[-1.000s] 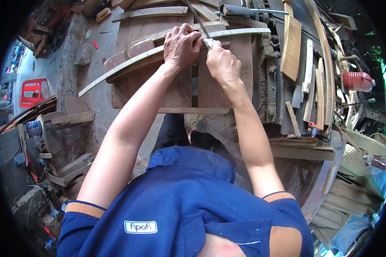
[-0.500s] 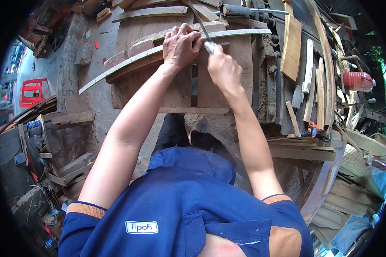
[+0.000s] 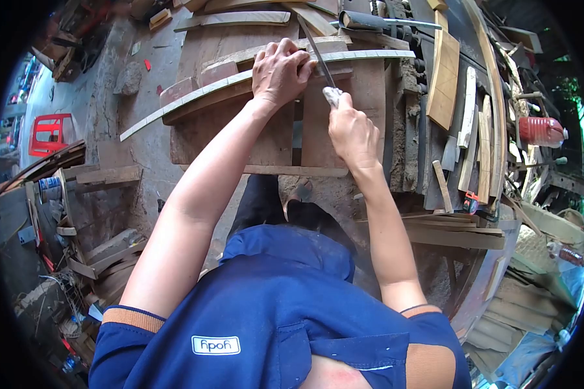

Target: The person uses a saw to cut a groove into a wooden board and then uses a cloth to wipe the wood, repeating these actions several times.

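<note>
Strip (image 3: 240,79) of pale curved wood runs left-to-right across the surface (image 3: 266,139), pinned under the left hand (image 3: 280,70), while the right hand (image 3: 352,133), fist closed round a file (image 3: 319,52), sits nearer the body, blade crossing the strip.

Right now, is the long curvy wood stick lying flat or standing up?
Lying flat. The curved wood strip rests across the bench under the left hand.
</note>
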`<state>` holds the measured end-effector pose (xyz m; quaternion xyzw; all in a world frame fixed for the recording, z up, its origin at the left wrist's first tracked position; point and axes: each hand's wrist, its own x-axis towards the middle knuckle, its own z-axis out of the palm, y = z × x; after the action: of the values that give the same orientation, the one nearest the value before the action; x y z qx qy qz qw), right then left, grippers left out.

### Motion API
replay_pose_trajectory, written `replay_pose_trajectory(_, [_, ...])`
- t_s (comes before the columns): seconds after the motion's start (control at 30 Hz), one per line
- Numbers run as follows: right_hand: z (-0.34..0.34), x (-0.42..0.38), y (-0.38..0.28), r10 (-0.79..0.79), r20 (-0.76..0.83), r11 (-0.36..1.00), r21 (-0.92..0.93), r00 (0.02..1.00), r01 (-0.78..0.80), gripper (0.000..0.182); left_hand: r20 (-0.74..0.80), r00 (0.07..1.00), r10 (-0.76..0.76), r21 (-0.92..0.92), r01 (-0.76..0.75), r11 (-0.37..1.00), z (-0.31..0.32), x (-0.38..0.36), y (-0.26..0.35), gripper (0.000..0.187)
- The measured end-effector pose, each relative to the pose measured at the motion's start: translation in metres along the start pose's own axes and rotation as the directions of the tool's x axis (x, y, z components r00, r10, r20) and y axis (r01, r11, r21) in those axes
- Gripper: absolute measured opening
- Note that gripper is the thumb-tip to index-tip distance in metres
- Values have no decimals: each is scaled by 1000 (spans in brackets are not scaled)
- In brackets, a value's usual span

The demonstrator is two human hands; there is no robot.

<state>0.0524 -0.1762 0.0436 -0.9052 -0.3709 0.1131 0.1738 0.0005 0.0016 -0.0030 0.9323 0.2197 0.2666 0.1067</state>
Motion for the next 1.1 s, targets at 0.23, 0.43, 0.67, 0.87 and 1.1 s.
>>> replay_pose_trajectory(0.23, [13, 47, -15, -4, -61, 1000, -8, 998, 4, 23, -5, 1000, 21, 53, -21, 998, -4, 0, 2, 22])
replay_pose_trajectory(0.43, [2, -11, 2, 29, 8, 999, -17, 1000, -29, 20, 5, 1000, -6, -1, 6, 1000, -3, -2, 0, 22])
replay_pose_trajectory(0.67, [15, 31, -10, 14, -67, 1000, -2, 998, -14, 22, 8, 1000, 12, 44, -12, 999, -6, 1, 4, 23])
replay_pose_trajectory(0.87, [-2, 2, -5, 24, 25, 1000, -3, 999, -24, 23, 17, 1000, 3, 39, -4, 999, -4, -2, 0, 22])
replay_pose_trajectory(1.1, [12, 22, -8, -5, -62, 1000, -20, 998, 4, 24, 6, 1000, 3, 53, -3, 999, -5, 4, 2, 21])
